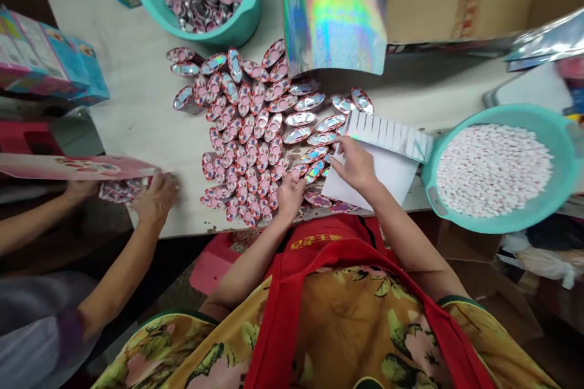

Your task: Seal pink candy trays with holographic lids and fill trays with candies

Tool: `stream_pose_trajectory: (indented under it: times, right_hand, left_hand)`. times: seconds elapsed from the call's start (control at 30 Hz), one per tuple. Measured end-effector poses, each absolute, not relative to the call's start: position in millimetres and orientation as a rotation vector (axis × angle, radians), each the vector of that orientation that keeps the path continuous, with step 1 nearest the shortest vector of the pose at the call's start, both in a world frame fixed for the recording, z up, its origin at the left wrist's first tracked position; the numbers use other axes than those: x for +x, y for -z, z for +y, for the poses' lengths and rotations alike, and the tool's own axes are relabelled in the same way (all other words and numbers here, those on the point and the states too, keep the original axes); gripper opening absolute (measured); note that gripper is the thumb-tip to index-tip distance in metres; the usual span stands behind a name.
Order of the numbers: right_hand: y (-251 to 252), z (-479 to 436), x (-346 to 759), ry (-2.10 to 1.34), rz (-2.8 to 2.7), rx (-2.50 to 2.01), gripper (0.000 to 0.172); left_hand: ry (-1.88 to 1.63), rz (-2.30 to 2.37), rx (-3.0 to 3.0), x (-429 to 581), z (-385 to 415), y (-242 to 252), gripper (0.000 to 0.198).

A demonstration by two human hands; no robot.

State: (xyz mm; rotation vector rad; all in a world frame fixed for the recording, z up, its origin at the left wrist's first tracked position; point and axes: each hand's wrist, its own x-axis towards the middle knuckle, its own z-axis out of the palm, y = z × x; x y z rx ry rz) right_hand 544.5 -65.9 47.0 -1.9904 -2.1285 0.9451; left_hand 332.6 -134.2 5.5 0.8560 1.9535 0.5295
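Many small upright oval cases (246,127) with red patterned sides are packed together on the table. Those on the left show pink cups in their tops, and those on the right have shiny foil-like tops. At the near edge of the group, my left hand (291,196) has its fingertips closed at one oval case (298,171), partly hiding it. To its right my right hand (356,164) lies over a white sheet (374,176), thumb and forefinger apart beside the foil-topped cases. Just beyond that hand is a white strip with dark lines (387,135).
A turquoise basin (255,6) of pink and silver pieces stands behind the cases. Another basin (431,164) on the right holds small white pieces. A holographic sheet (335,18) and cardboard box (429,12) are behind. At left, a co-worker's hands (155,200) handle a pink box (82,167).
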Motion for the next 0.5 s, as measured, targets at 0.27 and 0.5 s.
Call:
stream_pose_trajectory:
  times: [0.27,0.5]
  right_hand:
    - [-54,-65,638,-0.448,-1.793,-2.281,0.038]
    - [-202,-160,639,-0.206,-1.693,-1.493,0.024]
  left_hand:
    - [-0.473,1.533,1.020,347,-105,-31,0.048]
    - [-0.262,0.772,-0.035,371,-116,-74,0.095]
